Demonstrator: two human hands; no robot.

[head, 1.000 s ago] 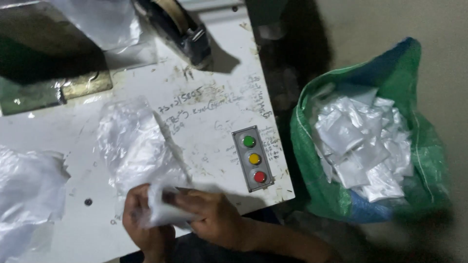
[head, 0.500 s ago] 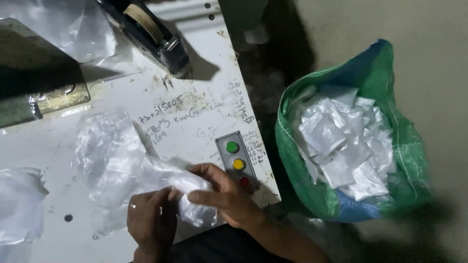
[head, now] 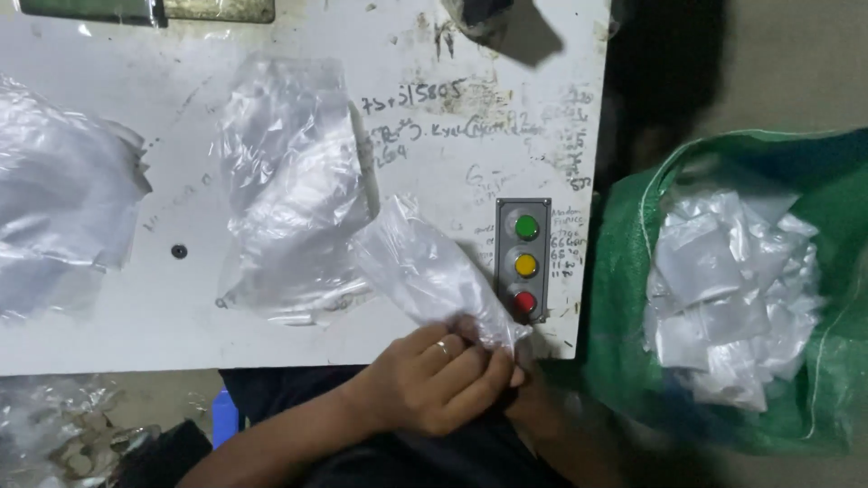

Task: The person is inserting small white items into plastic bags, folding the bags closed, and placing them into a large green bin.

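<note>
Fingers of the left hand (head: 434,380) pinch the clear plastic bag's (head: 425,271) near end.

Bag pile (head: 289,190) blocks table (head: 181,334) centre; button box (head: 523,260) at rt edge; bare strip betw.

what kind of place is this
Probably a small packing workshop: a white work table with a three-button control box, clear plastic bags on it, and a green sack full of packed white pouches.

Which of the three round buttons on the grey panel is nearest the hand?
The red button, lowest of the column. The clear plastic bag pinched by the left hand partly overlaps it; green and yellow sit above.
</note>
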